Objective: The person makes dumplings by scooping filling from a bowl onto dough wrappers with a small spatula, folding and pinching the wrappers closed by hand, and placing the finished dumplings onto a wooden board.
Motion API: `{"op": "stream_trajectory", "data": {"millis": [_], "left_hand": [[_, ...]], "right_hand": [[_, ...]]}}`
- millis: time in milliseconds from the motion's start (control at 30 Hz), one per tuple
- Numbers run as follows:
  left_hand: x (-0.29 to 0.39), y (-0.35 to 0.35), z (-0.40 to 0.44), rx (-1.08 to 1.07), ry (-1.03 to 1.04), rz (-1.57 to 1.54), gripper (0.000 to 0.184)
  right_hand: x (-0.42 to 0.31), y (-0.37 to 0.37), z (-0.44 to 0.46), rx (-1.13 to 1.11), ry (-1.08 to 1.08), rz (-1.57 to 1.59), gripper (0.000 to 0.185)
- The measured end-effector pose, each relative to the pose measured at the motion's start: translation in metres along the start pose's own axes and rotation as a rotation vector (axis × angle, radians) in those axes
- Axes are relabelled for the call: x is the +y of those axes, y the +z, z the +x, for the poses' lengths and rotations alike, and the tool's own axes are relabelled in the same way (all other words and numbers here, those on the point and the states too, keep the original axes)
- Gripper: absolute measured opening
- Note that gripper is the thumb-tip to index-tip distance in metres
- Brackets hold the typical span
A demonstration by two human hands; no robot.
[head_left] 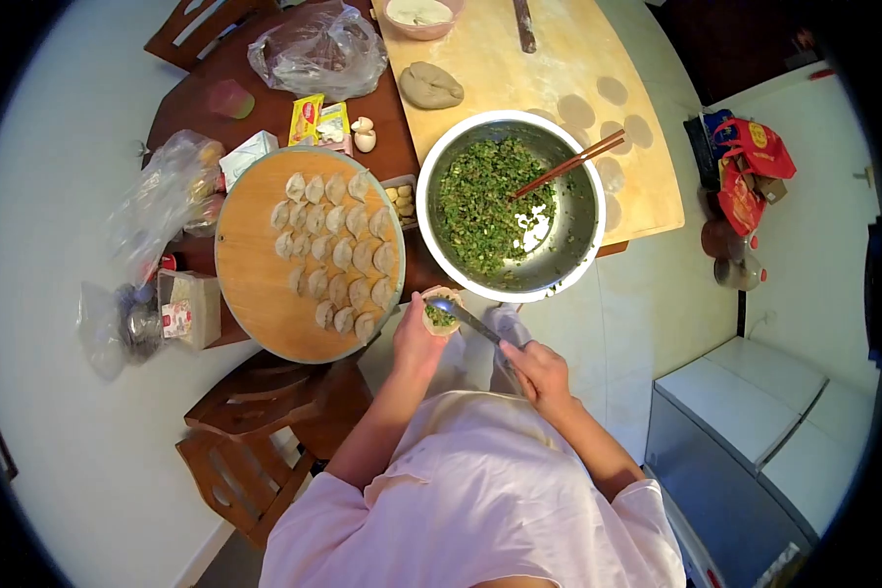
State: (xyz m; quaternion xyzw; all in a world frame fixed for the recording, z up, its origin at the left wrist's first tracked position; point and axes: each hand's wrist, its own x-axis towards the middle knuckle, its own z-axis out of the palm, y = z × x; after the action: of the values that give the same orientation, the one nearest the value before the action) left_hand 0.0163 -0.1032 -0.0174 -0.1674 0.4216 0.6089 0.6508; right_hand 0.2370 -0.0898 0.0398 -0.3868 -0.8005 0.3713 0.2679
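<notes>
Both arms reach forward from the torso (pixel 490 480), and from here I see them slanting in toward one another. The left forearm (pixel 380 416) is bare and runs to a left wrist (pixel 410 370) that looks nearly straight. The left hand (pixel 418 336) is out in front, half cupped, its fingers bent in a hold. Opposite, the right forearm (pixel 600 446), bare as well, angles inward, and the right hand (pixel 538 370) sits a little nearer the body, curled in a closed grip. The two hands are near each other yet apart. How each fingertip lies is too small for me to make out.
</notes>
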Motion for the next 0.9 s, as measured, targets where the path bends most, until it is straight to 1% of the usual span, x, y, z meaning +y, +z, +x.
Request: {"op": "stream_trajectory", "data": {"millis": [33,100,200,267,300,400,467,567,667,800,833,867,900], "left_hand": [[0.004,0.006,-0.003,0.007,0.004,-0.024,0.044],[0.015,0.02,-0.005,-0.039,-0.002,-0.036,0.045],[0.028,0.044,-0.002,-0.059,-0.011,-0.05,0.048],[0.034,0.051,0.003,-0.099,0.016,-0.002,0.048],[0.036,0.055,0.007,-0.087,0.081,-0.012,0.048],[0.045,0.063,0.01,-0.106,0.081,-0.005,0.046],[0.047,0.071,0.007,-0.166,0.085,0.013,0.044],[0.052,0.081,-0.002,-0.273,0.063,0.073,0.041],[0.056,0.091,-0.018,-0.392,-0.012,0.133,0.037],[0.056,0.102,-0.04,-0.491,-0.161,0.234,0.029],[0.055,0.104,-0.044,-0.503,-0.186,0.232,0.027],[0.055,0.105,-0.047,-0.515,-0.21,0.229,0.026],[0.055,0.105,-0.049,-0.598,-0.255,0.21,0.026]], "right_hand": [[0.001,0.003,-0.002,-0.006,-0.025,-0.03,0.041],[0.002,0.007,-0.002,-0.015,-0.076,-0.097,0.046],[-0.001,0.001,0.006,0.089,-0.169,-0.092,0.048],[-0.002,-0.006,0.013,0.209,-0.13,-0.1,0.047],[-0.002,-0.009,0.015,0.27,-0.109,-0.102,0.047],[0.009,-0.015,0.032,0.308,0.077,-0.172,0.046],[0.027,-0.008,0.037,0.21,0.117,-0.336,0.042],[0.031,-0.004,0.045,0.034,0.176,-0.569,0.038],[-0.009,-0.023,0.066,0.182,-0.038,-0.507,0.039],[-0.054,-0.046,0.088,0.267,-0.356,-0.252,0.035],[-0.057,-0.048,0.093,0.236,-0.437,-0.257,0.026],[-0.058,-0.053,0.096,0.195,-0.471,-0.283,0.023],[-0.06,-0.057,0.098,0.152,-0.506,-0.307,0.019]]}}
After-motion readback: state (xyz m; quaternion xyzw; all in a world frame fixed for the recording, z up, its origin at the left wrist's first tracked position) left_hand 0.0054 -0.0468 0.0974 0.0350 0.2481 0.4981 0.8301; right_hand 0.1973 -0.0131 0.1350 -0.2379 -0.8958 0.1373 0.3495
